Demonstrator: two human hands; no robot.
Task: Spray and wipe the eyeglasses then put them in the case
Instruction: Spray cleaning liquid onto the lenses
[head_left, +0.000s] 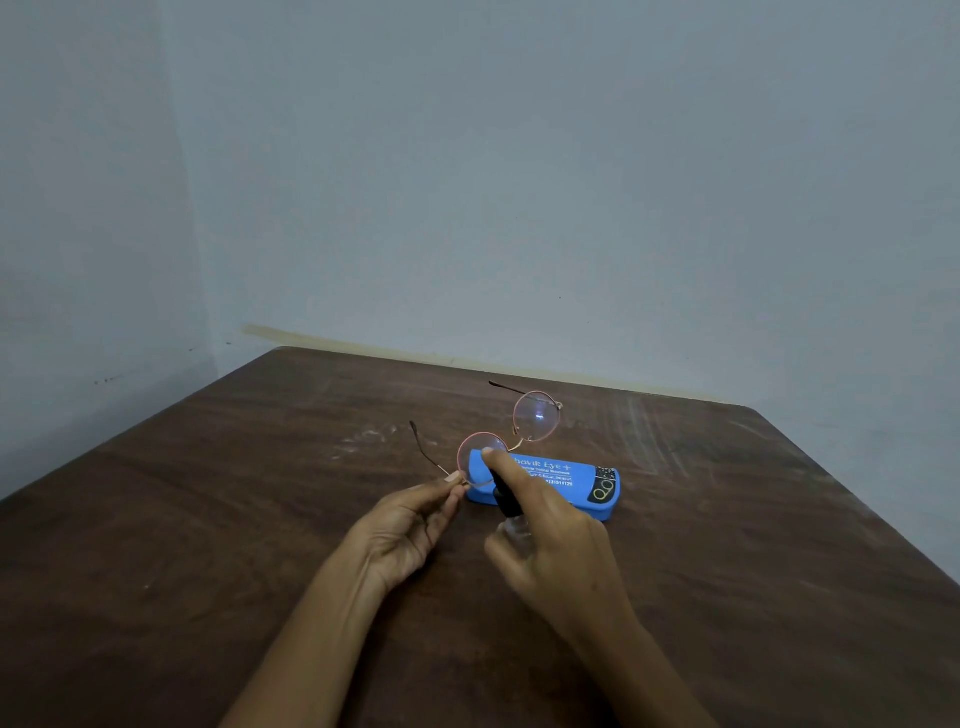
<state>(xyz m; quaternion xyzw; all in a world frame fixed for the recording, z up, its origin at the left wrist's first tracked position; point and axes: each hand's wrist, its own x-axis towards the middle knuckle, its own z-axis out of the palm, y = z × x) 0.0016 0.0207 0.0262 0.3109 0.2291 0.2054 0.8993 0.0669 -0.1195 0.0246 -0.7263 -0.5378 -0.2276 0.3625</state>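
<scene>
Round, thin-rimmed eyeglasses (536, 417) with both temples unfolded are held up above the brown table. My left hand (410, 525) pinches them at the hinge beside the nearer lens. My right hand (556, 540) grips a small clear spray bottle with a black nozzle (506, 496), index finger on top of the nozzle, which sits right in front of the nearer lens. A blue glasses case (582, 486) with white lettering lies shut on the table just behind both hands.
The wooden table (208, 545) fills the lower view, with its far edge against a pale wall and a corner of the room at the left. Faint white smears mark the tabletop left of the glasses.
</scene>
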